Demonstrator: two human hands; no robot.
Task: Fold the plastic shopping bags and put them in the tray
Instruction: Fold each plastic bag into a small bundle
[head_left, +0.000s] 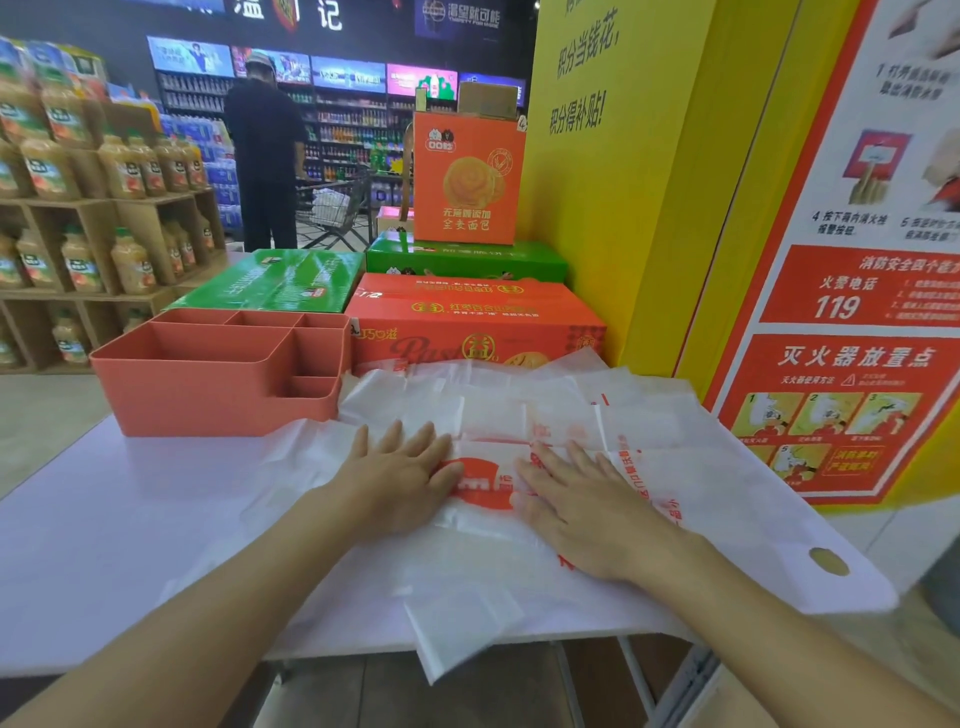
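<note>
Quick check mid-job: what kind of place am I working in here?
Most likely a supermarket: shelves of bottled juice, a shopping cart in the aisle, and stacked product cartons.

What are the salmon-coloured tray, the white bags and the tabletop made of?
The tray looks like moulded plastic, matte; its walls and dividers form one smooth piece with rounded corners. The bags are thin plastic film, translucent white with red print; layers beneath show through. The tabletop is probably laminate or plastic board, smooth and pale with a faint sheen; its core is hidden.
</note>
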